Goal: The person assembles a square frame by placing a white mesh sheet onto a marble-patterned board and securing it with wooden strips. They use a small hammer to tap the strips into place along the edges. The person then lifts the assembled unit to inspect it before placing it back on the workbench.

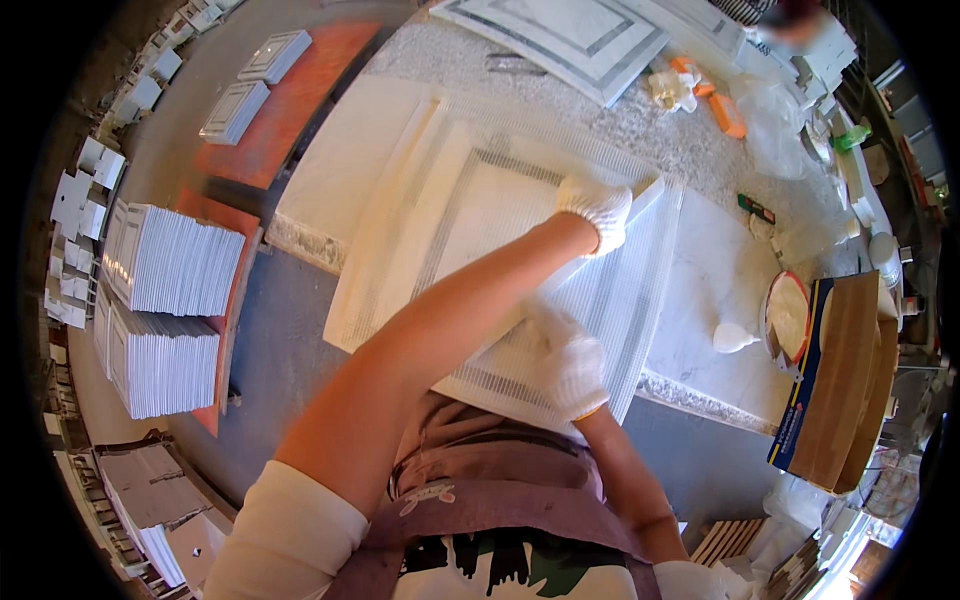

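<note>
A large white ribbed panel [600,330] with a grey rectangular border lies across the worktable in front of me. My left hand [597,212], in a white knitted glove, reaches across to the panel's right part. Its fingers are closed on a long pale straight bar [648,196] that runs diagonally over the panel and shows on both sides of the glove. Nearer my body, my right hand [570,368], gloved likewise, is over the panel's near part. Motion blurs its fingers, so their grip cannot be made out.
Beyond the panel lies another grey-bordered panel [570,40]. To the right are a white squeeze bulb [735,338], a red-rimmed bowl of pale paste [788,315], a cardboard box [850,370] and orange blocks [727,116]. Stacked tiles [185,260] stand at left.
</note>
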Motion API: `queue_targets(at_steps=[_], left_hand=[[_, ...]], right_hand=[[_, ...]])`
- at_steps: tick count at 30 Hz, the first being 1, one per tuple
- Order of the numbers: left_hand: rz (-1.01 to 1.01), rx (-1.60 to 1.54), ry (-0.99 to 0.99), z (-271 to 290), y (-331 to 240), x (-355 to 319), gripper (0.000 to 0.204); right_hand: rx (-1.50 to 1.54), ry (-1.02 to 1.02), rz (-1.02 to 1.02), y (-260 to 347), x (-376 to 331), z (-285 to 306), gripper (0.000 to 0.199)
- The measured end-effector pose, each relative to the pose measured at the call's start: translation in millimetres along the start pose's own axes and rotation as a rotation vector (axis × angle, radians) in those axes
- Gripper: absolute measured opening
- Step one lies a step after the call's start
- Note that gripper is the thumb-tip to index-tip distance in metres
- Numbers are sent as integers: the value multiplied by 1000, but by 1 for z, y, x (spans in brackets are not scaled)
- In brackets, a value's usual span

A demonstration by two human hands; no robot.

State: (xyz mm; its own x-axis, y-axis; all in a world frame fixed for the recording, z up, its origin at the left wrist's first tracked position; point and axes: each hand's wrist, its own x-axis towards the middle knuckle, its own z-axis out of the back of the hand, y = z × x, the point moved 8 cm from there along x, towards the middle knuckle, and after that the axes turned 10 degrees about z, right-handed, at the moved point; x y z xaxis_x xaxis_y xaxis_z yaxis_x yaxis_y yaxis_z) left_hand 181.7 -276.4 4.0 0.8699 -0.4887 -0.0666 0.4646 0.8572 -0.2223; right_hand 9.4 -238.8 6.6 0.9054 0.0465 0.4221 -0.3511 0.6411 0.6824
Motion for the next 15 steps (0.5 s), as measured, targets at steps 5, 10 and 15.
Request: queue_targets(at_steps=[5,10,15], left_hand=[[27,36,120,-9,-2,4,13],[-29,-9,122,-19,-1,4,42],[-3,3,135,-3,1,-5,41]], right_hand=[[-118,9,35,-3,2,7,40],[-87,178,-13,20,-20,-18,38],[-66,92,9,1,0,4,38]])
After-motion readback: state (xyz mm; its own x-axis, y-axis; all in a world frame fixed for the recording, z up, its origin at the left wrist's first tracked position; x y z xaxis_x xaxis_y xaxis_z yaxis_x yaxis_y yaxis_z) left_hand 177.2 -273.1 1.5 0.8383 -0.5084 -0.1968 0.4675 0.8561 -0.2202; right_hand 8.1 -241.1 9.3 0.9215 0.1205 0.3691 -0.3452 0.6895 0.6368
